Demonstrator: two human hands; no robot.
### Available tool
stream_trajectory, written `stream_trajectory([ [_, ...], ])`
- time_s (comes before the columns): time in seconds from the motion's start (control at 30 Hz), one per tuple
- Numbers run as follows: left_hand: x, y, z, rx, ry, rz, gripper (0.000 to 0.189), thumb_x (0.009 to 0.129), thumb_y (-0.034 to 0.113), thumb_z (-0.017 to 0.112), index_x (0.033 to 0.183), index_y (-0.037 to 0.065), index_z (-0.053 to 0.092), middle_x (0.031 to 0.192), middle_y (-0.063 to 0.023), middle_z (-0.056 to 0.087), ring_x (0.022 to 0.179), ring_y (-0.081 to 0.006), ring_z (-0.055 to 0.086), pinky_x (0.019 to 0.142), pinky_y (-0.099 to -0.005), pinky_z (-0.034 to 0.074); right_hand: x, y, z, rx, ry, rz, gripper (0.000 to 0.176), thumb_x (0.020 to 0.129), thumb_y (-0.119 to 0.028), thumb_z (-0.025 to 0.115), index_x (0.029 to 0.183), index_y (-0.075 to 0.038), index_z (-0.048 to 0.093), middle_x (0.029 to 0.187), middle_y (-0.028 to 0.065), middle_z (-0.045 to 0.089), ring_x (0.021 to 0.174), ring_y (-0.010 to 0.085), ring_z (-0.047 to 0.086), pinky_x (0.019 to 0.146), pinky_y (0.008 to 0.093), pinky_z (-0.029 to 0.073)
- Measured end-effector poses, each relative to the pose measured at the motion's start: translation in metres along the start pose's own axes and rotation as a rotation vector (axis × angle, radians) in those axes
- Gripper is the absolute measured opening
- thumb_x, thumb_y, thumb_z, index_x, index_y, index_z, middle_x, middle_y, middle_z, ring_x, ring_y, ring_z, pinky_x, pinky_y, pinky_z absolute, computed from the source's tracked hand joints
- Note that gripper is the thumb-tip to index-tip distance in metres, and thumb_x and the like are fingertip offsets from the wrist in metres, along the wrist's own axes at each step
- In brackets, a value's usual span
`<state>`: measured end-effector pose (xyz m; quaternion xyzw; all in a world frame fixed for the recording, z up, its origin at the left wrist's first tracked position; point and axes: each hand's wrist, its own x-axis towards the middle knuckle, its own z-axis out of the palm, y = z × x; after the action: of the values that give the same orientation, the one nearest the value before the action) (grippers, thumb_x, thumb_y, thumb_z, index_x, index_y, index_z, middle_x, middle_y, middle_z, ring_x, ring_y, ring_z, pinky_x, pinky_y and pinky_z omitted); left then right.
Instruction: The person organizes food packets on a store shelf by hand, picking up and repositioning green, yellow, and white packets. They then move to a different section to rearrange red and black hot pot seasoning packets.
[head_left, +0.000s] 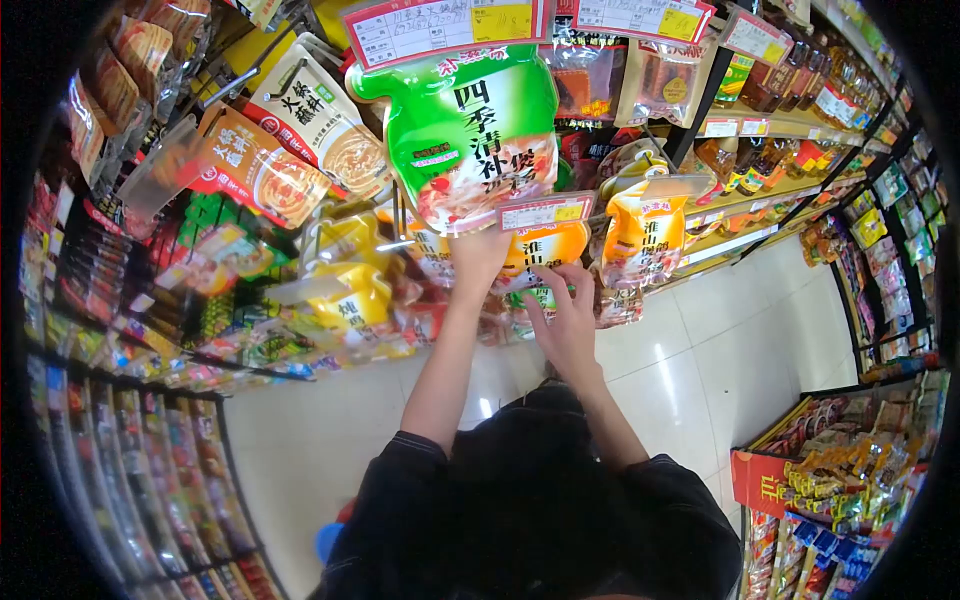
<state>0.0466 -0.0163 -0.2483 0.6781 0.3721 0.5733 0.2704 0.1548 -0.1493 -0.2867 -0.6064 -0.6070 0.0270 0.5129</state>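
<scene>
One big, shiny green plastic bag with black writing and a food picture near its bottom (470, 140) is right in front of the person, just under a long white price card with red edges (440, 28). The left hand (478, 262) is at the bottom edge of this bag. Its fingers are hidden behind the bag, so I cannot tell if they are squeezing it.

A smaller, glossy orange plastic bag with black writing (568, 246) is lower down, under a small pink-edged price card (545, 213). The right hand (568, 315) is in front of it, with thumb and pointing finger apart and the other fingers a bit bent. It is not gripping anything. The fingertips are on the orange bag or just beside it; I cannot tell which.

Another orange plastic bag (645, 240) is to the right, near but apart from that hand.

Both the green bag and the first orange bag look light and bendy, and the smooth plastic may be slippery. They should not break easily, but could crumple. The flat side edges look like good places to pinch, with a palm under the bottom.
</scene>
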Motion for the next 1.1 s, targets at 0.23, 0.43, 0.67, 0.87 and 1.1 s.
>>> stream_trajectory([
  [0.23, 0.005, 0.001, -0.003, 0.169, -0.051, 0.048, 0.025, 0.087, 0.017, 0.072, 0.108, 0.005, 0.076, 0.104, -0.0140, 0.077, 0.099, -0.0333, 0.072, 0.090, -0.0419, 0.055, 0.016, 0.013, 0.015, 0.027, 0.018, 0.031, 0.033, 0.088, -0.008, 0.077, 0.118, -0.009, 0.063, 0.111, 0.0153, 0.052, 0.101, 0.0342, 0.062, 0.083, 0.0425, 0.053],
  [0.43, 0.003, -0.005, 0.001, 0.121, -0.034, 0.130, 0.026, 0.087, 0.016, 0.072, 0.111, 0.005, 0.075, 0.113, -0.0146, 0.075, 0.105, -0.0324, 0.071, 0.093, -0.0420, 0.054, 0.018, 0.011, 0.014, 0.024, 0.012, 0.054, 0.032, 0.087, -0.007, 0.078, 0.115, -0.007, 0.062, 0.109, 0.0144, 0.051, 0.099, 0.0335, 0.063, 0.081, 0.0425, 0.054],
  [0.67, 0.001, -0.009, 0.000, -0.287, -0.053, -0.162, 0.032, 0.088, 0.007, 0.077, 0.117, -0.002, 0.070, 0.117, -0.0081, 0.076, 0.112, -0.0193, 0.070, 0.099, -0.0351, 0.053, 0.017, 0.010, 0.011, 0.033, 0.030, 0.046, 0.034, 0.085, -0.004, 0.078, 0.115, -0.006, 0.062, 0.108, 0.0145, 0.051, 0.099, 0.0328, 0.062, 0.080, 0.0424, 0.053],
  [0.87, 0.003, -0.010, 0.003, -0.244, -0.015, -0.112, 0.023, 0.090, 0.010, 0.075, 0.111, 0.000, 0.072, 0.109, -0.0088, 0.078, 0.102, -0.0209, 0.073, 0.092, -0.0341, 0.055, 0.021, 0.009, 0.009, 0.057, 0.039, 0.030, 0.035, 0.085, -0.002, 0.078, 0.116, -0.006, 0.062, 0.108, 0.0142, 0.051, 0.098, 0.0317, 0.063, 0.080, 0.0417, 0.054],
  [1.1, 0.003, 0.004, -0.003, -0.003, -0.077, 0.013, 0.018, 0.092, 0.014, 0.070, 0.104, 0.001, 0.074, 0.099, -0.0136, 0.078, 0.093, -0.0251, 0.075, 0.085, -0.0375, 0.056, 0.019, 0.008, 0.005, 0.084, 0.006, 0.077, 0.035, 0.086, -0.003, 0.079, 0.115, -0.006, 0.061, 0.107, 0.0131, 0.052, 0.090, 0.0289, 0.065, 0.076, 0.0394, 0.055],
])
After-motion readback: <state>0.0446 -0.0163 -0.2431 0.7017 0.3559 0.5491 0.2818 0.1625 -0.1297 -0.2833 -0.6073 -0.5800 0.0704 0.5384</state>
